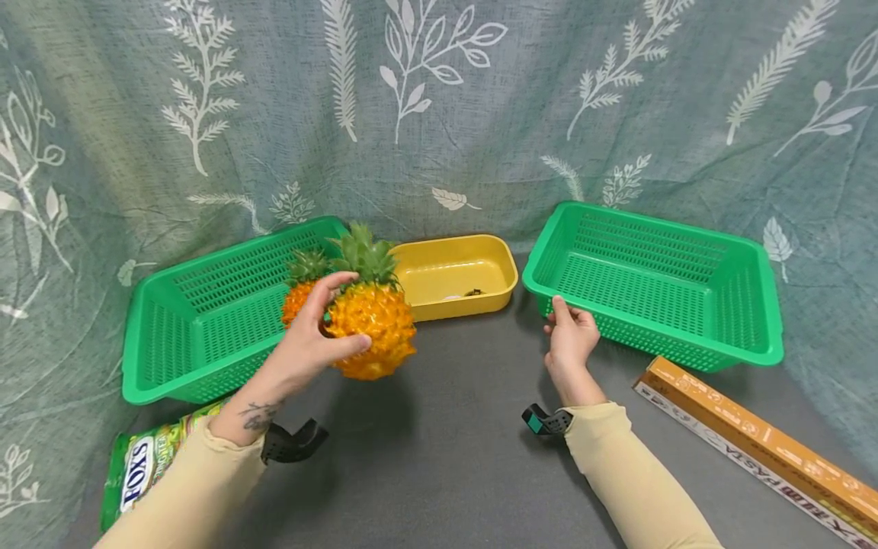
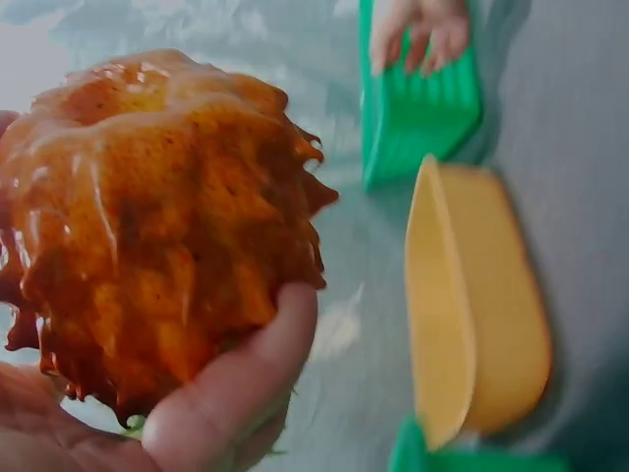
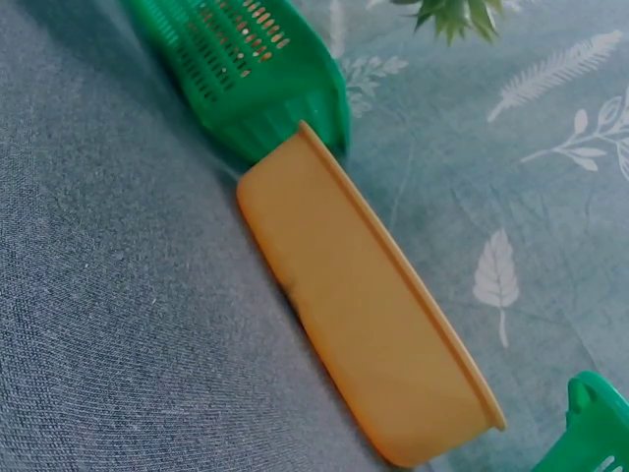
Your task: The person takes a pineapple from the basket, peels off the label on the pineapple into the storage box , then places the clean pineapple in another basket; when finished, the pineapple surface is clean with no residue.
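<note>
In the head view my left hand (image 1: 312, 335) grips a yellow-orange pineapple (image 1: 373, 328) by its side, its green crown pointing up. It is held above the table by the right end of the left green basket (image 1: 165, 389). A second, more orange pineapple (image 1: 295, 301) is in that basket, partly hidden behind the left hand. The left wrist view shows the held pineapple's bumpy underside (image 2: 167, 236) with the thumb pressed along it. My right hand (image 1: 572, 339) pinches the near rim of the right green basket (image 1: 658, 335) at its left corner.
Between the baskets stands a yellow tray (image 1: 453, 309) with a small dark item inside. A green FOX'S bag (image 1: 147, 465) lies at the left, partly under the left forearm. A long orange pasta box (image 1: 754, 442) lies at the right. A patterned curtain (image 1: 439, 114) hangs behind.
</note>
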The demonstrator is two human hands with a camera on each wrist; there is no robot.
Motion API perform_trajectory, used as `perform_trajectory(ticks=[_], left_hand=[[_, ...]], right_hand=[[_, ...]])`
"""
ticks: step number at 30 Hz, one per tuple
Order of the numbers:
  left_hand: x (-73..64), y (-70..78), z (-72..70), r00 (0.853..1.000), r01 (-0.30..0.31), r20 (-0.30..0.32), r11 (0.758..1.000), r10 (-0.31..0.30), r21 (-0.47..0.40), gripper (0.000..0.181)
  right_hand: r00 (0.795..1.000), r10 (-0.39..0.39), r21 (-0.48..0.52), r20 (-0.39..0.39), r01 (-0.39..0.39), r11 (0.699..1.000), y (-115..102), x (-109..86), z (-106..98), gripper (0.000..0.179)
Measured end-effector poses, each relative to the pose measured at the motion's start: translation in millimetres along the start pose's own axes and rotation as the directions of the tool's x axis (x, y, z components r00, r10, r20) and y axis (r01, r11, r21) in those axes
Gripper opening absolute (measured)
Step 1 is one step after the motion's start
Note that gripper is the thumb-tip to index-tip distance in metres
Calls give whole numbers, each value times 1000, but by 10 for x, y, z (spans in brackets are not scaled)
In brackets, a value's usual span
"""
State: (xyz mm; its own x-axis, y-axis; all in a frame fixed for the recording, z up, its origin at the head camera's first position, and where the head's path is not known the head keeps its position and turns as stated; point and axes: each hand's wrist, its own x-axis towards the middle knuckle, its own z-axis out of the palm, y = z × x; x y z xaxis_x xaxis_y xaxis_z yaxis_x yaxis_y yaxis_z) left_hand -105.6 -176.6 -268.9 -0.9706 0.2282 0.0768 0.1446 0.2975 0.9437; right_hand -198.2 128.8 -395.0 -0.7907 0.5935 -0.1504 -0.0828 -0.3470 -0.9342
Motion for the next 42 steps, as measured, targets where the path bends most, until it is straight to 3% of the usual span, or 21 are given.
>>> perform_trajectory(ticks=[5,8,11,16,20,24,28,37,42], left_hand=[[109,39,-434,998,-15,-56,995,10,-95,63],[141,-6,-690,997,-12,-75,986,0,-165,59],[152,-75,-909,995,12,-93,984,-29,-180,57],[144,-204,-1197,981,134,-131,989,-141,-63,59],[149,-303,-1383,963,242,-146,966,-227,92,68],[153,-383,-1522,949,303,-150,933,-277,193,78],[138,-448,-1597,939,335,-158,912,-304,237,84],[127,-521,-1667,919,395,-144,848,-368,354,91],[127,-530,-1660,912,408,-118,830,-394,381,93]], right_hand=[[1000,4,-6,0,-4,1000,5,3,-11,17],[1000,5,-15,3,-5,1000,5,1,-14,17],[1000,8,-28,5,-7,1000,3,-2,-10,17],[1000,12,-26,11,-12,1000,-4,-6,6,17],[1000,16,-16,6,-16,1000,-5,-9,13,17],[1000,16,-19,2,-16,1000,-10,-10,5,17],[1000,21,-24,7,-21,1000,-14,-14,4,17],[1000,29,-38,5,-29,999,-20,-21,-5,17],[1000,19,-37,11,-19,999,-22,-17,-9,18]])
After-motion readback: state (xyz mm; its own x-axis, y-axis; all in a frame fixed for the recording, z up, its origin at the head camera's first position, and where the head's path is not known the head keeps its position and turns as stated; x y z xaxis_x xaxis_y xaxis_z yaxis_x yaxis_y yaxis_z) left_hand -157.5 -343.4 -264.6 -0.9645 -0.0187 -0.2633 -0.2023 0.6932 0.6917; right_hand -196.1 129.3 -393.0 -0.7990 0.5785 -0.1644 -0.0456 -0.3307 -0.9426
